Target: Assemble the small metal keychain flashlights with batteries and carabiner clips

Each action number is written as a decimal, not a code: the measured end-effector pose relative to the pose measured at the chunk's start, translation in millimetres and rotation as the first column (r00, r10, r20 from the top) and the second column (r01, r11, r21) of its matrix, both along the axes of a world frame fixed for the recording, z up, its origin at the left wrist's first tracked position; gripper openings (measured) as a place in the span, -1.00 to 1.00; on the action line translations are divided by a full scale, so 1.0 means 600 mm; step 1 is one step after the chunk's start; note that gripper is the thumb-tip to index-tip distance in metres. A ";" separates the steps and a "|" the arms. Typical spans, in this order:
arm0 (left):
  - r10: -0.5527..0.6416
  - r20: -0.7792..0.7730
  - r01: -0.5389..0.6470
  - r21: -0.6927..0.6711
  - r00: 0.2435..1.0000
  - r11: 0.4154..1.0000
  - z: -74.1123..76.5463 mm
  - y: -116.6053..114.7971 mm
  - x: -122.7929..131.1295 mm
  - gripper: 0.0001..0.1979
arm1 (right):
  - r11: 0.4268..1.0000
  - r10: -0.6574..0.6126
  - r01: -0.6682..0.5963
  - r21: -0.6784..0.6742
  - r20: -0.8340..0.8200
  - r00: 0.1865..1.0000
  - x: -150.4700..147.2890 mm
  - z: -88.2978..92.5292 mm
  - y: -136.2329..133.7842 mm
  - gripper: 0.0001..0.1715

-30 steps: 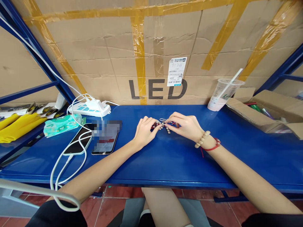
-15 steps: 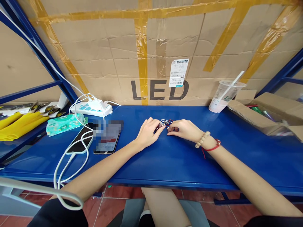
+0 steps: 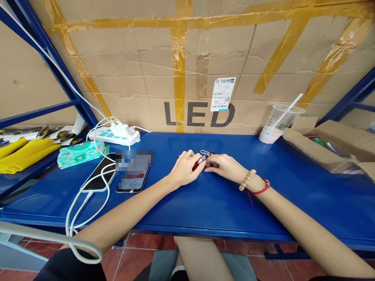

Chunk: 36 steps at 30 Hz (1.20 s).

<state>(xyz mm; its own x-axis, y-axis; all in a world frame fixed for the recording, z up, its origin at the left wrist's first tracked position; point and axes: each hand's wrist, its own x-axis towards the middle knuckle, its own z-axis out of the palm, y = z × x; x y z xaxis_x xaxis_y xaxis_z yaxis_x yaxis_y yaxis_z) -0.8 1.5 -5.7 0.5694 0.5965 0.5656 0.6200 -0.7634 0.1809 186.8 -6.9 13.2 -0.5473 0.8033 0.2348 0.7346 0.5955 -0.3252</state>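
Observation:
My left hand (image 3: 187, 168) is closed, pinching a small red keychain piece with a silver end (image 3: 201, 159) between thumb and fingers. A silver metal clip (image 3: 205, 152) with bits of dark red cord shows just beyond the fingertips. My right hand (image 3: 224, 166) is bent in from the other side, its thumb and fingers closed at the keychain's metal parts; its fingertips partly hide what they grip. Both hands rest low over the blue table (image 3: 202, 207), almost touching. Around my right wrist are a wooden bead bracelet (image 3: 247, 180) and a red cord bracelet (image 3: 262, 188).
On the left lie two phones (image 3: 99, 177) (image 3: 133, 177), white cables (image 3: 70, 210), a power strip (image 3: 114, 134) and a green tissue pack (image 3: 80, 153). A plastic cup with a straw (image 3: 275, 127) and an open cardboard box (image 3: 313, 150) stand right. A large taped carton (image 3: 146, 78) backs the table.
The red part of the keychain now shows more clearly in my left hand. My right hand has shifted slightly left, closer to the left fingertips. The view has tipped a little.

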 end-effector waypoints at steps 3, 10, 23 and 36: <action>-0.007 -0.002 0.007 0.013 1.000 1.000 -0.001 0.001 0.000 -0.76 | 1.000 -0.002 0.002 0.004 0.019 1.000 0.000 0.002 -0.002 -0.93; -0.011 -0.001 0.011 0.023 1.000 1.000 -0.002 0.002 0.001 -0.74 | 0.997 -0.054 0.054 0.059 0.002 0.999 -0.001 0.000 -0.002 -0.90; 0.015 -0.016 -0.015 -0.006 1.000 1.000 -0.002 0.002 0.001 -0.73 | 0.924 -0.155 0.179 0.337 -0.097 0.983 0.001 0.003 -0.006 -0.86; 0.025 -0.024 -0.026 -0.072 0.999 0.997 0.001 0.003 0.002 -0.74 | 0.851 0.066 0.078 0.520 -0.252 0.966 -0.007 -0.001 -0.016 -0.78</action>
<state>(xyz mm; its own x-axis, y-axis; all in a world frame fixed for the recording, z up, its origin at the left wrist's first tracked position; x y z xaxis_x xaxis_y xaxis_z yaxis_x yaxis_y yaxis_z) 0.5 3.3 -5.2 0.5657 0.6501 0.5072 0.6438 -0.7326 0.2210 182.8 -16.6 12.4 -0.4075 0.5248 0.7473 0.6748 0.7244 -0.1407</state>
